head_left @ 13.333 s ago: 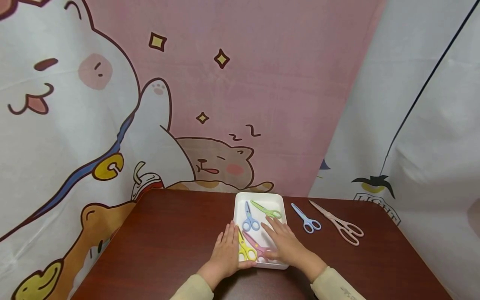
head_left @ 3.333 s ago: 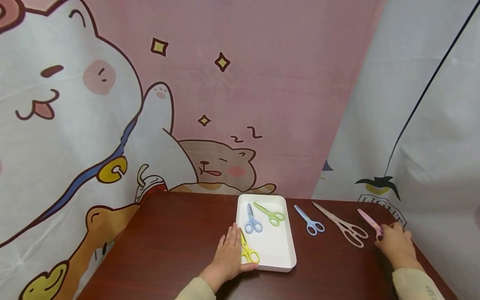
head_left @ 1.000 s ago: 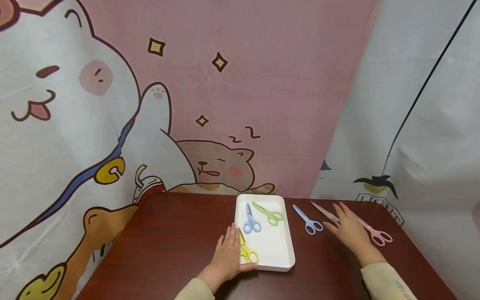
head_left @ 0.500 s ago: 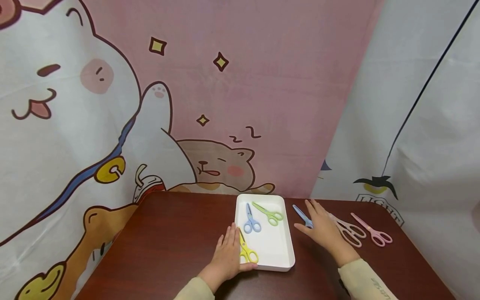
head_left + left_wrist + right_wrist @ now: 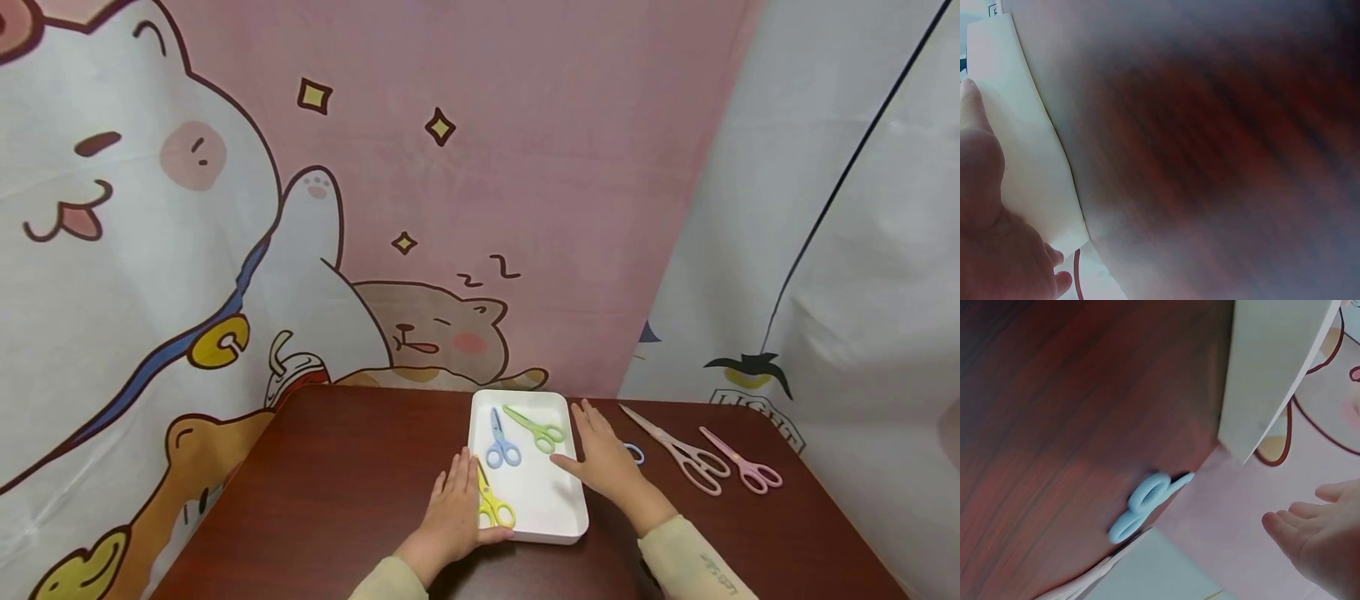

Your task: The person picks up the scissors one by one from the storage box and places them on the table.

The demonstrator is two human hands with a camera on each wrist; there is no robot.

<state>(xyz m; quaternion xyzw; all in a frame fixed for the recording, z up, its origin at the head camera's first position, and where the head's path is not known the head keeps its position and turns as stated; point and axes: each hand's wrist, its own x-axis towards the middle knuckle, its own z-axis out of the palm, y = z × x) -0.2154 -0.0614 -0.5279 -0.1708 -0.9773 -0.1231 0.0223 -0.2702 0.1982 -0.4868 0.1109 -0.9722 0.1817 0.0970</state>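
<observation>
My left hand [image 5: 450, 510] rests with straight fingers along the left wall of a white tray [image 5: 543, 498], its thumb at the near rim. My right hand [image 5: 613, 467] is at the tray's right edge, fingers extended and thumb over the rim, holding nothing. Inside the tray lie blue scissors [image 5: 498, 437], green scissors [image 5: 534, 425] and yellow scissors [image 5: 489, 500], the last partly behind the left fingers. A second pair of blue scissors [image 5: 1159, 499] lies on the table right of the tray; in the head view the right hand hides most of it.
Farther right on the brown table [image 5: 360, 475] lie large beige scissors [image 5: 670, 442] and pink scissors [image 5: 733, 457], roughly side by side. Behind the table hangs a cartoon-printed cloth [image 5: 570, 208].
The pink scissors went from the tray to the table's right end, where my right hand let go of them. That hand has since moved left to the tray. The left hand stayed put.
</observation>
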